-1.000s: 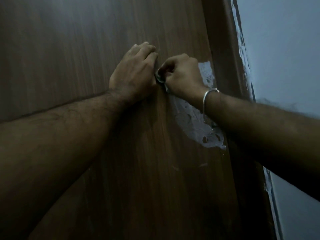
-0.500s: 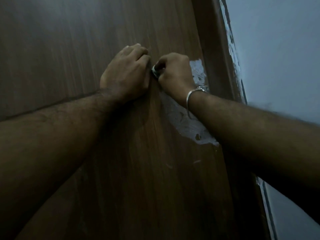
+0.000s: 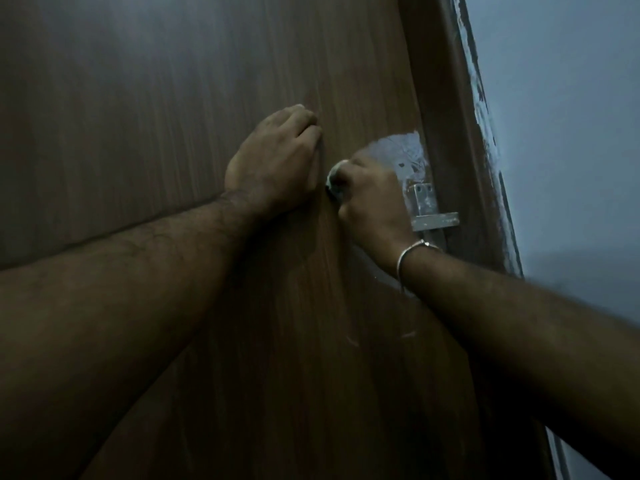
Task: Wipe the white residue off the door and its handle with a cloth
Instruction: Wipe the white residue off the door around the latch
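The brown wooden door fills most of the view. White residue smears its right edge, above and below a metal latch. My right hand, with a silver bangle on the wrist, is closed around a small wad of cloth pressed on the door just left of the latch. My left hand rests on the door with curled fingers, right beside the cloth. Whether it touches the cloth is hidden.
A dark brown door frame runs along the door's right edge, with white smears on its outer strip. Beyond it is a pale blue wall. Faint white streaks mark the lower door.
My right hand has slid down and left along the door, uncovering the metal latch and more residue above it. My left hand has stayed in place.
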`<state>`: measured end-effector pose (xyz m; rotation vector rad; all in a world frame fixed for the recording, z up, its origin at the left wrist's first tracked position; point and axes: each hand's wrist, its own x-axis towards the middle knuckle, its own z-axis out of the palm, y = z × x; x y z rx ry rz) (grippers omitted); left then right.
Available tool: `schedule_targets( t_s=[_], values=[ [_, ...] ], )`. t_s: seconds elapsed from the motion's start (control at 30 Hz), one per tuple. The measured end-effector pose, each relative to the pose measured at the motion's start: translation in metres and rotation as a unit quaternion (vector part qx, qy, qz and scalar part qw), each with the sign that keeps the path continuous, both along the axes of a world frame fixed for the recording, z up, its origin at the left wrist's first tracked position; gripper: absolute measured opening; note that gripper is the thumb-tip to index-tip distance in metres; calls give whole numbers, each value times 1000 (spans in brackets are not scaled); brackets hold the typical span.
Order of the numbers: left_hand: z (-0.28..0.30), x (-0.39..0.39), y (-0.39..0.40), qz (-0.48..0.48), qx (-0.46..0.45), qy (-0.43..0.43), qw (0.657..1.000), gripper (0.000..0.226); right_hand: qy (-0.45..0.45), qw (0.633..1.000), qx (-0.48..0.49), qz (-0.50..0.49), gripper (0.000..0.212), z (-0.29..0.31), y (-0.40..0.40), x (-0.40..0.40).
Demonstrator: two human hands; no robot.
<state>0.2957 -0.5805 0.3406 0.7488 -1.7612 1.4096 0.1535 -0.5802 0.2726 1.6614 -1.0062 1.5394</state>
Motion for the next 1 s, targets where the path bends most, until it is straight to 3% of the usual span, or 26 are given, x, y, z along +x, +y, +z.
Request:
schedule_targets(
  t_s=[0.17,0.37,0.5,0.7,0.87,1.0],
  values=[
    [-20,-4,-4,-18,13,-4,1000,35,-42,999,-3,-12,20,14,0,0],
    [-62,3,-4,36,32,-41,998,49,7,1000,16,-7,22,-63,4,2],
    [-80,2,-6,34,19,-24,999,46,-17,1000,15,16,29,-59,0,7],
    [-102,6,-7,33,17,-39,999,41,-25,999,36,33,29,-143,10,-6],
    [-116,4,-18,22,1,-63,998,41,-46,998,23,39,29,-118,0,-3],
    [-129,7,-18,32,14,-104,994,43,-41,998,41,32,29,-155,2,-21]
  ],
)
